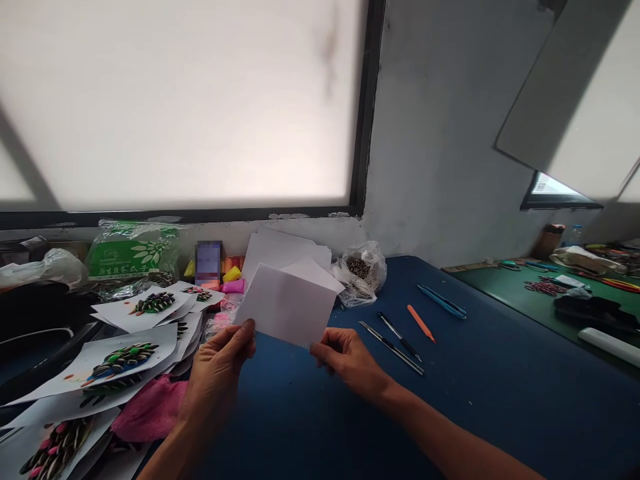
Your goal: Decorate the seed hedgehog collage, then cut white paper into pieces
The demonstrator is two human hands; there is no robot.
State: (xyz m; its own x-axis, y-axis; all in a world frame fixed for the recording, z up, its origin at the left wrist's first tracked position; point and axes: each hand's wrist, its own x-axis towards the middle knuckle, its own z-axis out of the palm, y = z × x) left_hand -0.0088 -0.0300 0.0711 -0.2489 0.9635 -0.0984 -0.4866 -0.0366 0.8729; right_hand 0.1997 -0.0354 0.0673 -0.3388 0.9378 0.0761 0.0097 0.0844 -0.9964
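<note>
A blank white sheet of paper (290,303) is held up above the blue table, tilted toward me. My left hand (223,357) pinches its lower left corner between thumb and fingers. At the lower right corner, my right hand (347,360) grips the same sheet. Behind it, more white paper (285,248) lies against the wall. To the right of my right hand are a silver metal tool (393,348), a pen (400,337), an orange marker (421,323) and blue tweezers (442,301).
Stacked papers with sunflower-seed pictures (125,360) fill the left side, beside a pink cloth-like piece (150,408). A green seed bag (135,250) and a clear bag of seeds (361,272) stand near the wall. A green table (525,307) adjoins at right.
</note>
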